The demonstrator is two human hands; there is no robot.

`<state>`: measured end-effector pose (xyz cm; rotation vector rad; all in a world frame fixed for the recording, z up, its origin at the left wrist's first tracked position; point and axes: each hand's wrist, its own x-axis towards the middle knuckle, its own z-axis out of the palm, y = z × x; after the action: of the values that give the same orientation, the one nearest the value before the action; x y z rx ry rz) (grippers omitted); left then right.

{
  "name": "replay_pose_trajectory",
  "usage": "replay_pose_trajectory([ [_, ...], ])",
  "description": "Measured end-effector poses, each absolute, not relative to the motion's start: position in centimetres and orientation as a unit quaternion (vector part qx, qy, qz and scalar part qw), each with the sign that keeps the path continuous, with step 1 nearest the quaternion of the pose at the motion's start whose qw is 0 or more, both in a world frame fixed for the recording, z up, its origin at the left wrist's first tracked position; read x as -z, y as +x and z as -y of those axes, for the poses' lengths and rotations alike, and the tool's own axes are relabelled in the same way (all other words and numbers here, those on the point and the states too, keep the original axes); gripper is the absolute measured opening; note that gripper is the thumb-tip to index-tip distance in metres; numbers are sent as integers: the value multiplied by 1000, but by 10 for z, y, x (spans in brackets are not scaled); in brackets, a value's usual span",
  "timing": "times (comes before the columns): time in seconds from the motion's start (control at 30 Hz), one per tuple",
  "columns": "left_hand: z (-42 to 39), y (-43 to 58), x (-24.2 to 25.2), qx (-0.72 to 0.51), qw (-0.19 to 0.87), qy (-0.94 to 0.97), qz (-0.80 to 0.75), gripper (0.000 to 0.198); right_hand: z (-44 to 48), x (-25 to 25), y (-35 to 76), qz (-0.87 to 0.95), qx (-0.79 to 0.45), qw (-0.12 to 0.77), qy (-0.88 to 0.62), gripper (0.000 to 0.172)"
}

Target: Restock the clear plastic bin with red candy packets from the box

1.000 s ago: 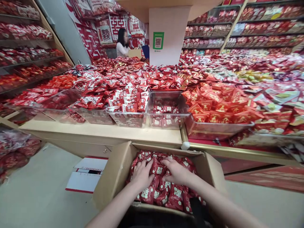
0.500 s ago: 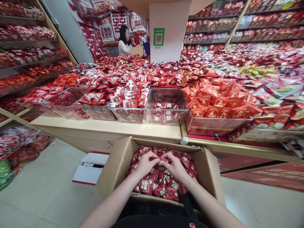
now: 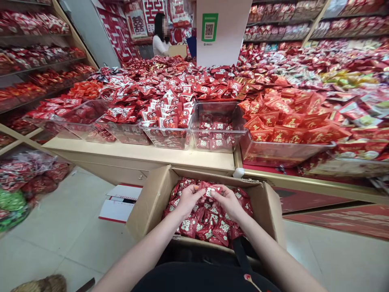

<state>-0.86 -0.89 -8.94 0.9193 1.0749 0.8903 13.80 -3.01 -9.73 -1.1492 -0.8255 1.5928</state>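
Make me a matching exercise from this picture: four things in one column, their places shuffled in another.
Things
1. Small dark red printed packet
2. Green-bordered square code sign
3. White box with red edging
4. Bright orange-red packets

Places
A. On the pale tiled floor
B. In the fingers of the left hand and right hand
C. Heaped in a clear plastic tray
D. On the flat white pillar

Pairs: 1-B, 2-D, 3-A, 4-C
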Motion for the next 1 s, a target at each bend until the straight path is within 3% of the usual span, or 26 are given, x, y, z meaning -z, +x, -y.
replay_pose_trajectory([
  [0.4,10,-19,92,-361,695,414,-465,26,31,109,135,439,-609,438,-494,28],
  [0.5,11,-18,94,-353,697,407,-473,27,31,106,137,520,-522,427,-524,29],
  [0.6,11,-17,100,-355,687,395,-495,26,33,100,138,660,-359,381,-538,36],
  [0.8,8,-19,101,-363,688,365,-511,30,35,91,132,770,-220,258,-540,21],
  [0.9,4,-22,95,-384,700,340,-497,38,30,64,133,777,-185,241,-551,14],
  [1.0,0,-27,92,-402,702,318,-494,40,12,1,142,801,-130,281,-513,12],
])
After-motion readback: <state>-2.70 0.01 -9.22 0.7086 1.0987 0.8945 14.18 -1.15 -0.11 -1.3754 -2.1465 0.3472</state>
